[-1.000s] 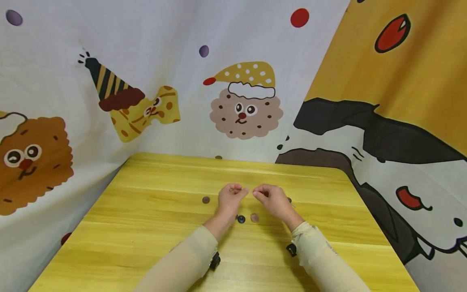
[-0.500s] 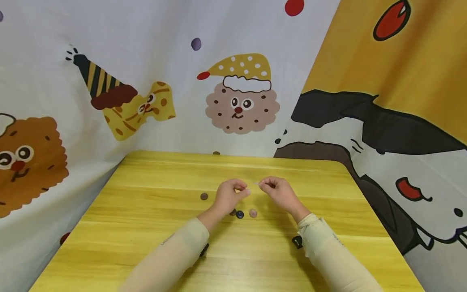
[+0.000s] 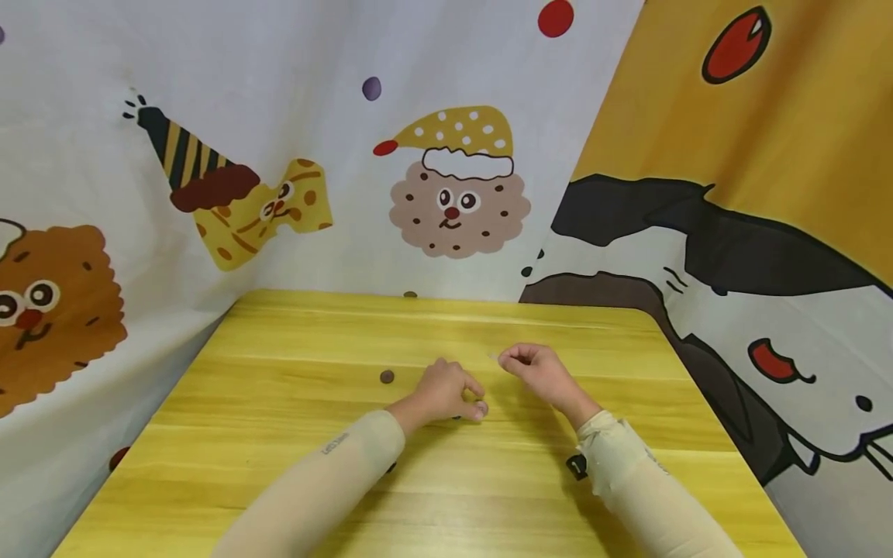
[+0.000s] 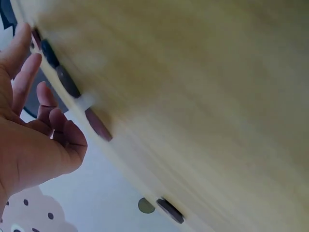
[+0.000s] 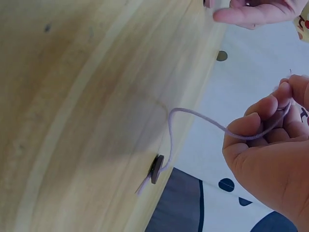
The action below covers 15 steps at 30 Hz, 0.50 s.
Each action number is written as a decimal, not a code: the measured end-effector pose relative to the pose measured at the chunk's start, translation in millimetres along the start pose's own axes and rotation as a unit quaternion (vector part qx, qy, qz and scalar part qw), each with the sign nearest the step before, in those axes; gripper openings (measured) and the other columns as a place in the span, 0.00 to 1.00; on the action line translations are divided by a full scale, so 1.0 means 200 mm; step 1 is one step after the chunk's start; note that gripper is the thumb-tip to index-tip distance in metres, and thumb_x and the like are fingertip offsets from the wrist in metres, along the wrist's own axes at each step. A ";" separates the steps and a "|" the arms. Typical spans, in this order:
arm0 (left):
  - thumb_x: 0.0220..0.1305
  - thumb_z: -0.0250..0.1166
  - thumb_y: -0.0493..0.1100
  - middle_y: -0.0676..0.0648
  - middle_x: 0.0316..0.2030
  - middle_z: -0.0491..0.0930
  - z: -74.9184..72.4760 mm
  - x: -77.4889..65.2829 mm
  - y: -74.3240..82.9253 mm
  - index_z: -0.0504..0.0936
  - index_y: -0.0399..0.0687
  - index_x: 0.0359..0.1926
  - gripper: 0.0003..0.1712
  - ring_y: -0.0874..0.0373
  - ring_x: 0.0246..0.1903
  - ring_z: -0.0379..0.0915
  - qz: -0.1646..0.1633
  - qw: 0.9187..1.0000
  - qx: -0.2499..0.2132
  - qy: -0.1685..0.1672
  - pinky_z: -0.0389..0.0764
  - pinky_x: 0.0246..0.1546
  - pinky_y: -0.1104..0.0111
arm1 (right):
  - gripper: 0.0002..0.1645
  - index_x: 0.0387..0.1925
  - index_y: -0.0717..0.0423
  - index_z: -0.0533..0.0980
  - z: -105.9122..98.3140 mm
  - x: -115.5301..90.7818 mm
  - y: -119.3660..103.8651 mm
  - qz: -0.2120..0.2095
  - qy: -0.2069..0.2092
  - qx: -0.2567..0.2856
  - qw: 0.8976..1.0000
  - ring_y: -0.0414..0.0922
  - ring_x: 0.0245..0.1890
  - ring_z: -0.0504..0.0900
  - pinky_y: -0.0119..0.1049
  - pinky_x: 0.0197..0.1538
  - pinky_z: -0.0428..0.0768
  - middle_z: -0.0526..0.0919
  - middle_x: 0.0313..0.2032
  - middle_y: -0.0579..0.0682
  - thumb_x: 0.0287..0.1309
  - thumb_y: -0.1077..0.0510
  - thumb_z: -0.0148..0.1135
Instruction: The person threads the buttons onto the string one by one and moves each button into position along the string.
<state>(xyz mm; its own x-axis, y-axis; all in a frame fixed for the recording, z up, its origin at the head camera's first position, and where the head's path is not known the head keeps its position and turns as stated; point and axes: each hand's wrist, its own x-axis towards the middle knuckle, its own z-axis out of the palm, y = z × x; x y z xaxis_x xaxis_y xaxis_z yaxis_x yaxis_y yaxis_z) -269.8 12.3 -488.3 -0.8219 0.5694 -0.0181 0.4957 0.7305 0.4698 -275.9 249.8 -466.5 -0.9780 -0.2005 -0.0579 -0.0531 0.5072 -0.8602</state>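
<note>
My right hand (image 3: 547, 377) pinches a thin purple cord (image 5: 203, 118) between thumb and fingers, a short end poking out past the fingertips. From the hand the cord drops to a dark brown button (image 5: 156, 169) on the table; whether it runs through the button's hole I cannot tell. My left hand (image 3: 446, 391) is low over the table, thumb and index finger spread around a pinkish button (image 4: 36, 38), apparently without gripping it. A dark blue button (image 4: 49, 54) and a dark button (image 4: 67, 81) lie beside it, mostly hidden by the hand in the head view.
Farther along the wooden table (image 3: 279, 465) lie a reddish-brown button (image 4: 98, 125) and a dark brown button (image 4: 170, 210). A cartoon-printed cloth (image 3: 314, 77) hangs behind the table and at its sides.
My left hand has left the right hand's side and come down toward the pinkish button, its fingers spreading. The right hand has drifted slightly right, still pinching the cord.
</note>
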 end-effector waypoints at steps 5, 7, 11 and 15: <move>0.62 0.80 0.58 0.61 0.46 0.91 0.02 0.00 0.01 0.94 0.65 0.43 0.11 0.51 0.56 0.78 -0.010 1.000 0.003 0.003 0.74 0.65 0.47 | 0.14 0.47 0.50 0.86 0.01 0.00 -0.01 -0.002 0.000 -0.001 1.000 0.43 0.27 0.71 0.39 0.32 0.80 0.83 0.40 0.64 0.75 0.46 0.66; 0.63 0.80 0.56 0.61 0.42 0.90 0.03 0.00 0.01 0.94 0.64 0.41 0.08 0.53 0.55 0.77 -0.011 1.000 -0.009 0.005 0.73 0.66 0.46 | 0.14 0.48 0.51 0.86 0.01 0.00 -0.01 -0.001 0.000 0.002 1.000 0.43 0.26 0.70 0.37 0.30 0.77 0.82 0.38 0.64 0.75 0.46 0.66; 0.64 0.79 0.52 0.62 0.34 0.88 0.04 0.01 0.01 0.91 0.61 0.35 0.05 0.60 0.44 0.78 -0.016 0.998 -0.054 0.015 0.77 0.61 0.54 | 0.17 0.51 0.57 0.85 0.02 0.00 -0.01 0.001 -0.002 0.007 1.000 0.44 0.24 0.72 0.39 0.28 0.78 0.83 0.39 0.63 0.76 0.47 0.65; 0.66 0.79 0.48 0.59 0.33 0.89 0.04 0.01 0.00 0.90 0.55 0.34 0.06 0.67 0.33 0.81 -0.038 0.988 -0.140 0.050 0.84 0.42 0.69 | 0.19 0.52 0.60 0.85 0.03 0.01 -0.02 -0.002 -0.002 0.011 1.000 0.49 0.25 0.76 0.42 0.29 0.80 0.87 0.44 0.62 0.76 0.48 0.64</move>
<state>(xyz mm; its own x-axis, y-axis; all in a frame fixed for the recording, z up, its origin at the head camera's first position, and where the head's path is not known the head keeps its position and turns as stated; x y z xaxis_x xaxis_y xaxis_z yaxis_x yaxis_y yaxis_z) -269.1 15.1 -495.0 -0.8843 0.4666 0.0172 0.3456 0.6293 0.6961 -275.9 243.2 -466.0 -0.9772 -0.2048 -0.0567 -0.0519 0.4884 -0.8711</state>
